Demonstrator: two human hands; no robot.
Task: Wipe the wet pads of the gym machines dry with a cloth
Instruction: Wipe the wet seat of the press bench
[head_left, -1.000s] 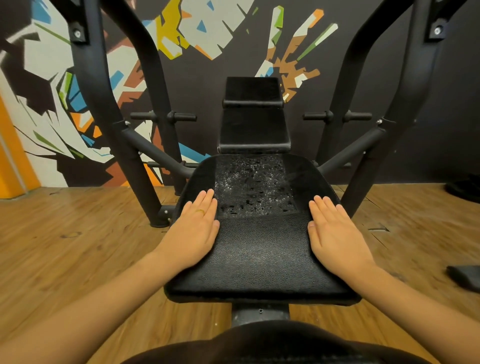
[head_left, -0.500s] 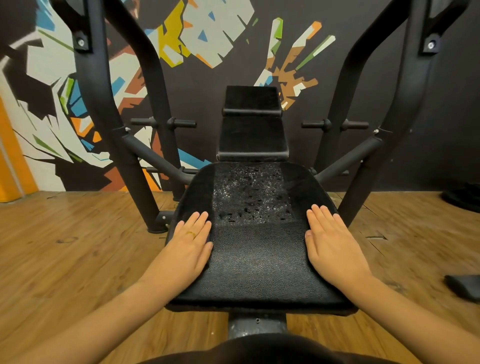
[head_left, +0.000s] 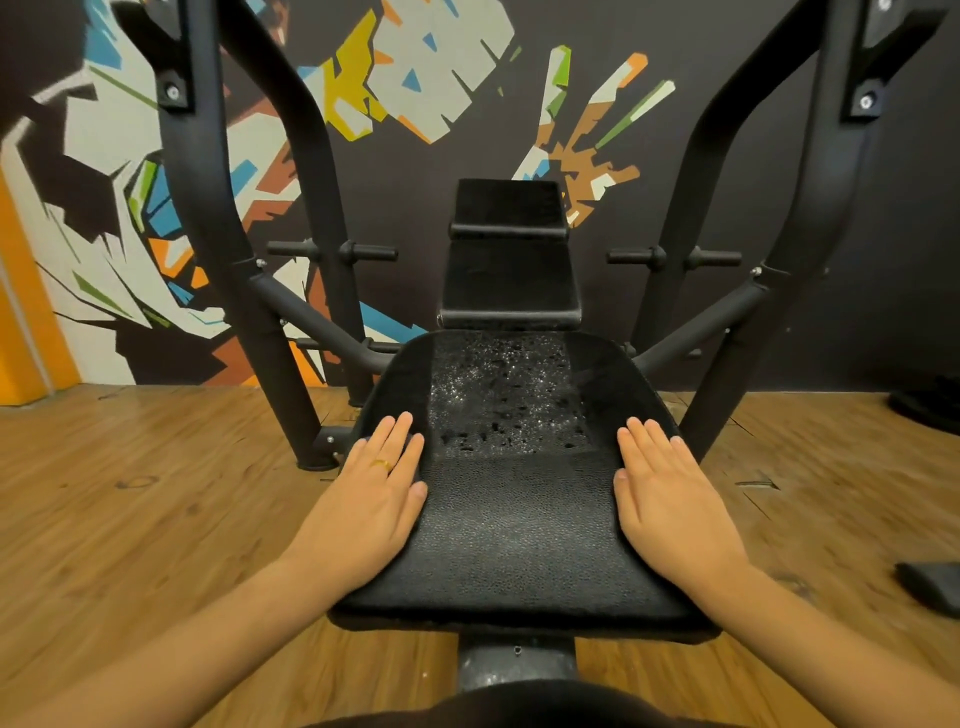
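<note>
A black seat pad (head_left: 514, 525) of a gym machine fills the middle of the view, with water droplets (head_left: 506, 400) glinting on its far half. Beyond it rises a black back pad (head_left: 511, 275) in two sections. My left hand (head_left: 371, 499) lies flat on the pad's left edge, fingers straight, a gold ring on one finger. My right hand (head_left: 670, 499) lies flat on the right edge in the same way. Neither hand holds anything. No cloth is in view.
Black steel frame tubes (head_left: 208, 218) (head_left: 810, 218) rise on both sides of the seat, with braces running in toward it. The floor (head_left: 130, 509) is wooden planks. A dark flat object (head_left: 932, 584) lies on the floor at the right edge. A painted wall stands behind.
The view has dropped and pulled back a little, so the seat sits lower in frame. Both hands stay flat on the pad's edges.
</note>
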